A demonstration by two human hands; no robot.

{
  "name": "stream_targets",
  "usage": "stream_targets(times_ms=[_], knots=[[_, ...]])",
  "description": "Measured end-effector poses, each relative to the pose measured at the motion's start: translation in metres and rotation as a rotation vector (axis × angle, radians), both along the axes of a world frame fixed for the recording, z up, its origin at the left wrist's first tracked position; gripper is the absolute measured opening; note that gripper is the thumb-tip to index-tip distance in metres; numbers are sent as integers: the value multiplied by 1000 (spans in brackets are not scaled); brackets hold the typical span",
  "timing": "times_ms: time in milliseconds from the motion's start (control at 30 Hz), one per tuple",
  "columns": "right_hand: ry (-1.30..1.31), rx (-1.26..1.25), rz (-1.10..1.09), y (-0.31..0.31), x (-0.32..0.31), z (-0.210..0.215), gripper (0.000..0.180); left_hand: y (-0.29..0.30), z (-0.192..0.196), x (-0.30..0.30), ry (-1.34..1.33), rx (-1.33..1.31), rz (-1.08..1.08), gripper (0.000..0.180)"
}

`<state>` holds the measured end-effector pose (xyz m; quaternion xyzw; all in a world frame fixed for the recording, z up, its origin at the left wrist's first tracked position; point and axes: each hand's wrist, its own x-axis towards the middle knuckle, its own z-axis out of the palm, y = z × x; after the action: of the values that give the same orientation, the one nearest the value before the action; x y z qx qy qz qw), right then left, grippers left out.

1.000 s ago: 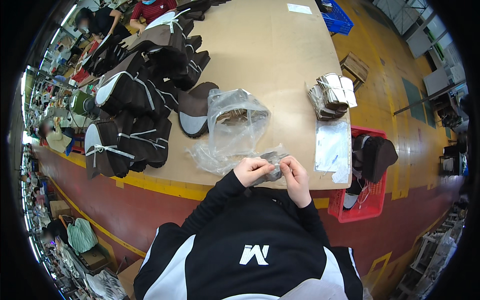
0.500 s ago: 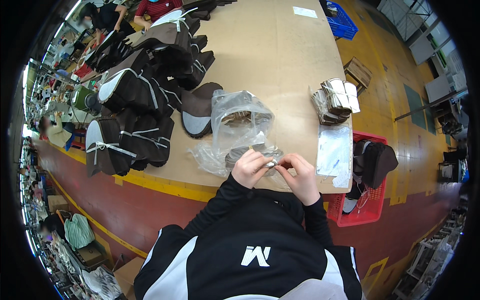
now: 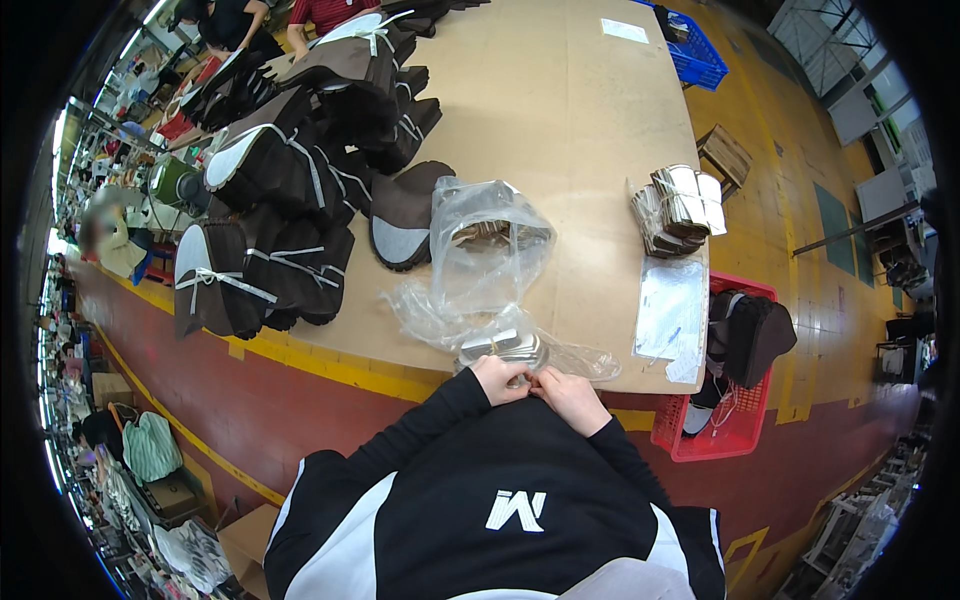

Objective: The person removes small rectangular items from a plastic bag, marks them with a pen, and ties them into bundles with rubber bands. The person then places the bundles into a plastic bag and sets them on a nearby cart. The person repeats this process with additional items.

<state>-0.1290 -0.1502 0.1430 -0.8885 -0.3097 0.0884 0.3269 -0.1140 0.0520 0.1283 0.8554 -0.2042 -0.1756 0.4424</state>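
My left hand [image 3: 500, 380] and my right hand [image 3: 572, 397] meet at the table's front edge, close to my body. Fingers of both are pinched together, and what lies between them is too small and hidden to make out. Just beyond the fingertips sits a bundle of stacked grey and white cut pieces [image 3: 512, 346], with a small white piece on top. Thin clear plastic [image 3: 583, 362] spreads around this bundle. Farther back, a clear plastic bag [image 3: 480, 275] stands partly open, with more brownish stacked pieces inside.
Tied bundles of dark brown pieces with grey patches [image 3: 265, 270] pile up on the left. One loose dark stack [image 3: 405, 222] lies beside the bag. At right are tied pale bundles [image 3: 680, 208], a plastic-covered sheet [image 3: 667, 310] and a red crate [image 3: 735, 425]. Two people work at the far left.
Both hands have moved down toward my body, off the bundle, which now shows more fully. The whitish thing seen between my fingers before is now hidden.
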Motion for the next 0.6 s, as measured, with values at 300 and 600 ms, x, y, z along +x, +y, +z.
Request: stream_targets(times_ms=[300,600], knots=[[-36,-176,137,-1,4,3,15,-4,-14,-7,143,99,71,23],[148,238,-104,10,-1,18,17,4,-21,-20,518,-287,310,8]])
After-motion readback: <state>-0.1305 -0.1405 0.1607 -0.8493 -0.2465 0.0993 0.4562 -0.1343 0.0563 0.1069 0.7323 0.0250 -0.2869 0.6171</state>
